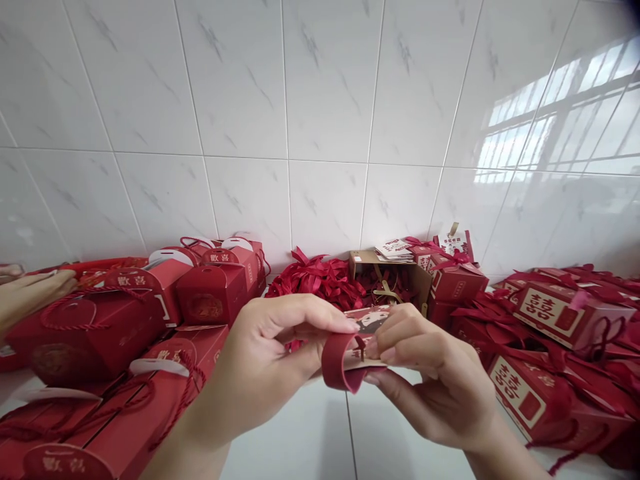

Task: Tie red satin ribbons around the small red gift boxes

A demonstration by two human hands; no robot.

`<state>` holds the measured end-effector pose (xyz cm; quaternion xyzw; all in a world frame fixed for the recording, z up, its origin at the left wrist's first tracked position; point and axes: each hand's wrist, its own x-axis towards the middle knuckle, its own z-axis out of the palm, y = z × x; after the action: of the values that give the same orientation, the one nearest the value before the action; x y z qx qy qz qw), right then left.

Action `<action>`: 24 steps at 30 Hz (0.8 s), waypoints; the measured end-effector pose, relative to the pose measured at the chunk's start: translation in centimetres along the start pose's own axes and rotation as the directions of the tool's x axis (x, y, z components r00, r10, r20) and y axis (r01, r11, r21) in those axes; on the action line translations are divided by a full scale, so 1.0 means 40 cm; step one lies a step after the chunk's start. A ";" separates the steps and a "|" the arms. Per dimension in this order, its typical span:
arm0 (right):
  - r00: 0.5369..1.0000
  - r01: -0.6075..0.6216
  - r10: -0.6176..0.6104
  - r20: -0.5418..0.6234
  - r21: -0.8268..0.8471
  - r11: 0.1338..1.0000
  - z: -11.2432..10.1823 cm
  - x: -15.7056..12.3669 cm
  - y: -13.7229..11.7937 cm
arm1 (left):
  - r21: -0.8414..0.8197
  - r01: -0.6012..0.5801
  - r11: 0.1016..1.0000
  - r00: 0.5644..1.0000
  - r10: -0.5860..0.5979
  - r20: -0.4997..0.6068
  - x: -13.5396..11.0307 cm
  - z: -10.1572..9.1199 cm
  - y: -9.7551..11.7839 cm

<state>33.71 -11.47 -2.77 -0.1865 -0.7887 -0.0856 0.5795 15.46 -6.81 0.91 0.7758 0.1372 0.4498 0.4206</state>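
Note:
My left hand point(273, 353) and my right hand point(440, 380) meet at the centre of the view. Both pinch a looped red ribbon point(336, 363) and a small printed tag point(369, 320) threaded on it. The fingertips of each hand press together on the ribbon and tag. Behind my hands lies a heap of loose red ribbons point(317, 277) and an open cardboard box point(387, 270).
Red gift boxes with cord handles point(215, 290) crowd the left side. More red boxes tied with ribbon point(547, 310) pile up on the right. Another person's hand point(30, 293) reaches in at the far left. White tiled floor point(310, 433) lies below, a tiled wall behind.

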 end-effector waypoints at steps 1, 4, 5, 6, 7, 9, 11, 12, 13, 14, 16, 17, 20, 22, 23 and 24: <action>1.000 0.001 -0.001 -0.002 -0.002 1.000 0.000 0.001 0.000 | -0.012 0.002 1.000 1.000 -0.002 -0.023 0.000 0.002 -0.001; 1.000 0.003 -0.003 0.000 -0.009 1.000 -0.001 0.002 -0.001 | 0.006 -0.015 1.000 0.998 0.015 -0.069 -0.002 0.006 -0.002; 1.000 0.005 -0.005 0.001 -0.013 1.000 -0.002 0.003 -0.001 | 0.021 -0.023 1.000 0.997 0.024 -0.069 -0.003 0.007 -0.002; 1.000 0.006 -0.006 0.002 -0.017 1.000 -0.002 0.003 -0.001 | 0.035 -0.031 0.999 0.997 0.034 -0.066 -0.004 0.008 -0.002; 1.000 0.007 -0.007 0.003 -0.021 1.000 -0.002 0.003 0.000 | 0.047 -0.037 0.998 0.997 0.040 -0.061 -0.006 0.010 -0.002; 1.000 0.008 -0.008 0.004 -0.029 1.000 -0.002 0.004 0.001 | 0.064 -0.055 0.996 0.997 0.058 -0.054 -0.007 0.012 0.000; 1.000 0.007 -0.006 0.006 -0.032 0.999 -0.003 0.006 0.001 | 0.080 -0.080 0.994 0.995 0.084 -0.051 -0.008 0.013 0.000; 1.000 0.007 -0.007 0.005 -0.034 0.999 -0.003 0.007 0.002 | 0.090 -0.099 0.991 0.994 0.103 -0.047 -0.009 0.012 0.000; 1.000 0.009 -0.009 0.003 -0.037 0.999 -0.004 0.008 0.002 | 0.101 -0.126 0.987 0.991 0.130 -0.036 -0.009 0.011 -0.001; 1.000 0.013 -0.013 0.000 -0.038 0.999 -0.004 0.009 0.001 | 0.112 -0.163 0.980 0.986 0.165 -0.012 -0.009 0.008 -0.002; 1.000 0.022 -0.023 -0.010 -0.046 0.999 -0.006 0.012 -0.001 | 0.121 -0.255 0.959 0.967 0.250 0.055 -0.008 0.002 -0.003; 0.999 0.029 -0.030 -0.018 -0.052 0.998 -0.007 0.013 -0.002 | 0.116 -0.292 0.949 0.955 0.283 0.091 -0.008 -0.001 -0.004; 0.998 0.045 -0.047 -0.032 -0.065 0.997 -0.010 0.015 -0.009 | 0.060 -0.337 0.940 0.934 0.325 0.150 -0.008 -0.007 0.000; 0.998 0.045 -0.048 -0.035 -0.077 0.996 -0.012 0.015 -0.014 | 0.022 -0.319 0.947 0.936 0.312 0.163 -0.007 -0.008 0.004; 0.998 0.040 -0.043 -0.036 -0.087 0.995 -0.013 0.015 -0.016 | 0.012 -0.311 0.950 0.937 0.305 0.169 -0.007 -0.007 0.007; 0.999 0.035 -0.039 -0.038 -0.099 0.995 -0.015 0.015 -0.018 | 0.008 -0.313 0.950 0.935 0.306 0.177 -0.006 -0.007 0.009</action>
<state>33.81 -12.21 -1.97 -0.1984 -0.7751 -0.1384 0.5837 15.03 -7.03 1.12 0.8316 -0.0156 0.4384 0.3407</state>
